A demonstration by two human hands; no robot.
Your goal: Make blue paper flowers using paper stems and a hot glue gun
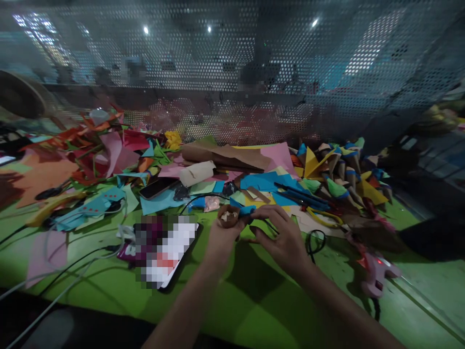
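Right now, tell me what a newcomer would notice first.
Probably the round brown piece in the left hand, centre, with the right hand at a blue piece beside it. Then the colourful paper heap at back left, and the red-lit pink tool at right.

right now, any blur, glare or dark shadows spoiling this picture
Head view: a dark shadow on the green table below the right hand; head view: small glaring lights at the perforated screen, its pattern smeared toward the corners; head view: mosaic blocks over the smartphone.
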